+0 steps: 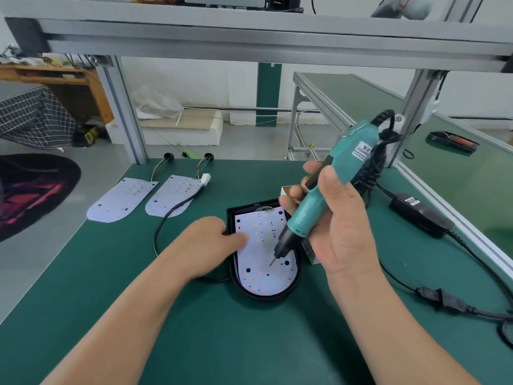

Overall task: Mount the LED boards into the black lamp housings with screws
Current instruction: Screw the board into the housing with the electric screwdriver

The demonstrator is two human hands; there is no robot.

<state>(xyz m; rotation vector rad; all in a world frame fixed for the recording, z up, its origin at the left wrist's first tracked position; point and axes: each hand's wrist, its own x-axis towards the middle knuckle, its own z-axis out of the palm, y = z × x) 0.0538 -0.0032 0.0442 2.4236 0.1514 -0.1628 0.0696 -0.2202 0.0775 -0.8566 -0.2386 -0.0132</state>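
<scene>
— Screwdriving, we are judging: our right grip (341,223) is curling round the teal electric screwdriver (327,190), its bit pointing at the white round-ended LED board (261,262) inside the black lamp housing (238,284).

— Our left grip (211,240) is pinching the housing's rim. Next we are needing the bit square over a hole.

— Spare white boards (122,198) are lying on the green bench (194,329), with an aluminium frame (125,107) overhead.
</scene>
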